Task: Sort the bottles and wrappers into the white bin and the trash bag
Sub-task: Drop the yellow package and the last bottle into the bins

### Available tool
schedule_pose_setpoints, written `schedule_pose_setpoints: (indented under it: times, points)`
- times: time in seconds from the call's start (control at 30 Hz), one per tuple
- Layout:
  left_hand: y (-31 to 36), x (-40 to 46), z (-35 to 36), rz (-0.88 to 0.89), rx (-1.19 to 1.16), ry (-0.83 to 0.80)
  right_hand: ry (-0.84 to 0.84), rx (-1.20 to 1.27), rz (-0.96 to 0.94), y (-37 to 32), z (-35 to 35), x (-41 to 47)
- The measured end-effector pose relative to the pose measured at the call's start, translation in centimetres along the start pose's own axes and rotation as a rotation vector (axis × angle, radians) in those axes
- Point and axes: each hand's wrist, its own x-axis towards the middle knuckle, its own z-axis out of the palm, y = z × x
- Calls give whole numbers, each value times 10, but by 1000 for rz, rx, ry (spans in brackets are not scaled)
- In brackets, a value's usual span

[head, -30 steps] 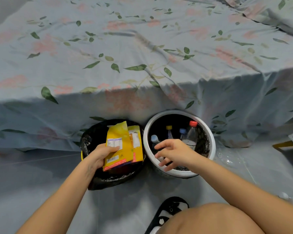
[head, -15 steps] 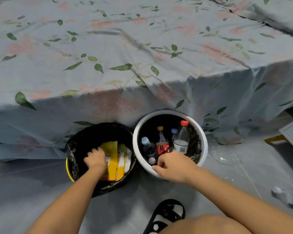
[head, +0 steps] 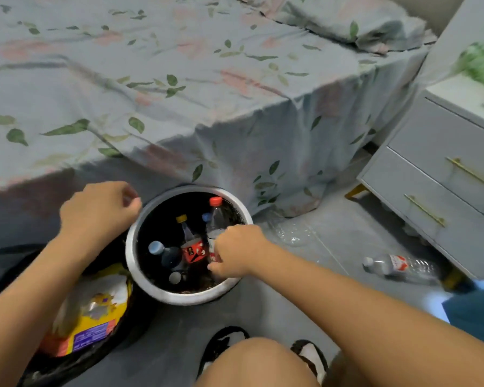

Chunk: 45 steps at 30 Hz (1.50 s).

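Note:
The white bin (head: 137, 270) stands on the floor by the bed and holds several upright bottles, among them a red-capped clear bottle (head: 218, 215), a yellow-capped bottle with a red label (head: 192, 248) and a blue-capped bottle (head: 162, 251). To its left sits the black trash bag (head: 67, 367) with yellow wrappers (head: 92, 328) inside. My left hand (head: 95, 210) hovers above the bag beside the bin's left rim, fingers curled, holding nothing. My right hand (head: 235, 251) is at the bin's near-right rim with its fingers curled down inside, seemingly gripping the rim.
A clear plastic bottle (head: 400, 268) lies on the floor to the right, by a grey nightstand (head: 444, 191). Crumpled clear plastic (head: 291, 233) lies right of the bin. The bed (head: 151, 79) with a floral sheet rises behind. My slippered feet (head: 221, 344) are below the bin.
My left hand has let go of the yellow wrappers in the bag and risen up beside the bin. My right hand has shifted along the rim to the right. The view has turned right.

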Motion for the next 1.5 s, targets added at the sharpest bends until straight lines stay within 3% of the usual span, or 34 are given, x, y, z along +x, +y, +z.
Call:
schedule_pose_setpoints:
  times: [0.1,0.27,0.4,0.5,0.67,0.83,1.07,1.17,1.27,1.4,1.5]
  points:
    - [82,-3,23,162,-206,-65,-33,27,137,57,-4,1]
    - [184,-16,102,282,-589,-419,-100,46,388,175,29,12]
    - [228,-34,178,284,-585,-603,-159,81,501,250,85,31]
    - [235,-40,230,269,-474,-712,-240,77,482,275,127,54]
    - [227,-35,285,285,-206,-689,-175,97,435,293,182,102]
    - [219,-27,325,210,-190,-709,-174,122,455,296,246,132]
    - [211,-32,346,172,-214,-687,2,249,611,291,302,121]
    - [212,-33,351,135,-307,-648,100,308,592,292,317,109]
    - [217,-36,352,53,-467,-604,249,608,625,284,316,90]
    - [226,-36,343,-188,-746,-528,445,899,516,259,287,61]
    - [228,-29,337,-413,-1048,-633,400,1094,355,240,264,44]
